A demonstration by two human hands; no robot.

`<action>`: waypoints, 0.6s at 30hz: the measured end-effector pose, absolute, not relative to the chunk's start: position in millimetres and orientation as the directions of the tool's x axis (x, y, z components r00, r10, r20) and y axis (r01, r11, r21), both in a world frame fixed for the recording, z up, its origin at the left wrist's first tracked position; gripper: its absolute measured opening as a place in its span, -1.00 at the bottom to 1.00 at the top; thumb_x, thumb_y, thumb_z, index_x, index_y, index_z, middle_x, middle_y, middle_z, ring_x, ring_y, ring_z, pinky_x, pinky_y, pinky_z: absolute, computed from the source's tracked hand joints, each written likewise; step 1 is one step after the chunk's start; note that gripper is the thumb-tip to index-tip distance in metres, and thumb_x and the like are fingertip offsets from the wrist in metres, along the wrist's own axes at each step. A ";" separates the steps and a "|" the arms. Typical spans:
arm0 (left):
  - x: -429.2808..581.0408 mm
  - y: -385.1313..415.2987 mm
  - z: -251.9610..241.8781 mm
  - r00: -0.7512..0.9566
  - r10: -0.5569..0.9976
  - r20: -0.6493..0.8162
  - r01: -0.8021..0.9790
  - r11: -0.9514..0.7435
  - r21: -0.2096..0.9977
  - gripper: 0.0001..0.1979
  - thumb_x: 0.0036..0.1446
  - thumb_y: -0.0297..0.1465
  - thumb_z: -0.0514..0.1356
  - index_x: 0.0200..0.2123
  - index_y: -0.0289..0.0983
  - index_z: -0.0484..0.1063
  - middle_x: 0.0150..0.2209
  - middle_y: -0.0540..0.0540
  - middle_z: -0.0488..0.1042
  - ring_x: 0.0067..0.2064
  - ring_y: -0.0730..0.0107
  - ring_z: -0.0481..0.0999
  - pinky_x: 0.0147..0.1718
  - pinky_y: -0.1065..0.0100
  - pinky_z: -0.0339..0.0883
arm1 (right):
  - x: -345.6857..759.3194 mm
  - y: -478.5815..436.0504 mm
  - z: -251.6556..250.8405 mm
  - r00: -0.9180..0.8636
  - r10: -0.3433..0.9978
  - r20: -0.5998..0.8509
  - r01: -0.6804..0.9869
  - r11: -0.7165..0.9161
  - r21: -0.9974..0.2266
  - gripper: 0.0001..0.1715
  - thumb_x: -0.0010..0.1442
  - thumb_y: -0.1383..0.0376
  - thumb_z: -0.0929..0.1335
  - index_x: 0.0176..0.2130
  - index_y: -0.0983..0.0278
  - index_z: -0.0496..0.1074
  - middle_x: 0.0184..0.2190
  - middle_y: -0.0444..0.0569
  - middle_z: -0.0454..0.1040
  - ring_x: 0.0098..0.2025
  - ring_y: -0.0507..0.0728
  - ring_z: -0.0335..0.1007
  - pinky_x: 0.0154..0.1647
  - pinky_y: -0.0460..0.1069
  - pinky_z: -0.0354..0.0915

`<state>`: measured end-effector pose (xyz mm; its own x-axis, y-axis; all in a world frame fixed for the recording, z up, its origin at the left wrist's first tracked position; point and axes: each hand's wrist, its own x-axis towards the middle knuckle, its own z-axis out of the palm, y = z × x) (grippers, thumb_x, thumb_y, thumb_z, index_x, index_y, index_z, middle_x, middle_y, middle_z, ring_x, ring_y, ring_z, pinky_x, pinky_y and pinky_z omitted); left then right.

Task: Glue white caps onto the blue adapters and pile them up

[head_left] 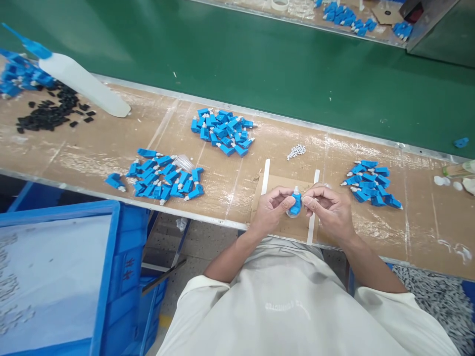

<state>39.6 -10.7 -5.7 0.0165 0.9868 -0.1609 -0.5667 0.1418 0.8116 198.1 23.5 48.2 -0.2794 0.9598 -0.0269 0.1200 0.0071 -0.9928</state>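
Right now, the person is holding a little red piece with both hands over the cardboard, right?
Not red: the head view shows the little piece is blue. The left hand and right hand do hold it over the cardboard.

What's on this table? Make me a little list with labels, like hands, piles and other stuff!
left hand: pinching a blue part with a white tip
right hand: fingertips on the same blue part
left pile: blue parts
middle pile: blue parts
right pile: blue parts
white bits: small heap beyond the hands
black bits: far left
white bottle: lying down, blue nozzle
blue crate: lower left
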 end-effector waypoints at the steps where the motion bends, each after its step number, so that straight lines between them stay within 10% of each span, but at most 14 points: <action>1: 39.7 -10.2 -6.4 0.003 0.988 -0.152 -0.560 0.128 0.818 -0.56 -0.02 -0.06 0.48 -0.24 -0.29 0.61 -0.31 -0.09 0.60 -0.32 0.42 0.54 -0.31 0.40 0.38 | 197.9 23.2 48.8 -0.276 0.961 -0.028 0.138 0.010 -0.990 -0.63 0.10 0.01 0.56 -0.39 0.25 0.59 -0.47 -0.08 0.49 -0.56 0.01 0.41 -0.59 -0.08 0.46; 18: 38.5 -5.9 -16.1 0.020 0.996 -0.087 -0.491 0.086 0.867 -0.56 0.05 -0.02 0.43 -0.22 -0.28 0.60 -0.28 -0.09 0.60 -0.28 0.40 0.55 -0.27 0.39 0.41 | 195.9 24.9 43.6 -0.259 0.962 -0.091 0.096 -0.068 -0.993 -0.57 0.08 -0.02 0.56 -0.38 0.28 0.55 -0.53 -0.11 0.48 -0.57 0.00 0.40 -0.60 -0.11 0.41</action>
